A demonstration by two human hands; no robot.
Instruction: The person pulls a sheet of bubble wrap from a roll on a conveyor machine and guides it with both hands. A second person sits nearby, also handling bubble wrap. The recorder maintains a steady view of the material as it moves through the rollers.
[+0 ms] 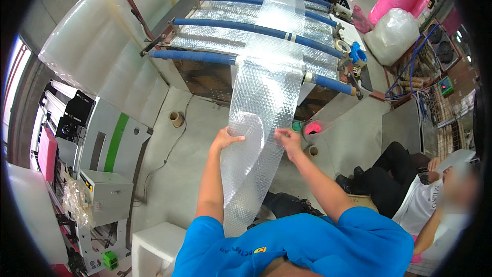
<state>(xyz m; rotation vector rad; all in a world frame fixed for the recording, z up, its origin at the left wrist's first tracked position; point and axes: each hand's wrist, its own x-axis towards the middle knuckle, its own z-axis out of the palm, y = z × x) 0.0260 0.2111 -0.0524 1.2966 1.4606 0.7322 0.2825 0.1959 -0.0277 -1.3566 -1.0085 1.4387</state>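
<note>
You have both hands on the strip of clear bubble wrap [264, 97] that runs down from the machine toward you. Your left hand [226, 137] grips the strip's left edge, fingers curled over the film with the thumb behind it; your right hand [288, 139] pinches the right edge at about the same height, knuckles up. Between your hands the film is stretched flat – below them it narrows, folds in on itself and hangs down past your blue shirt [302, 243].

Higher up, the strip lies over a row of blue rollers [220, 24] on the machine, with a wider sheet of bubble film spread across the frame beneath it. A large roll of clear film [97, 41] stands to the left of the machine. On the grey floor [174, 174] near the machine's foot sit a cardboard tube core [176, 118], a second core [312, 151] just right of your right hand, and a pink roll [313, 128] beside it. A grey and green cabinet [110, 143] is at your left, a white box [154, 243] at your lower left.

To your right a person in a white shirt [423, 202] and dark trousers sits low – well apart from the strip. Pink and clear bags [392, 33] stand behind the machine at upper right.
</note>
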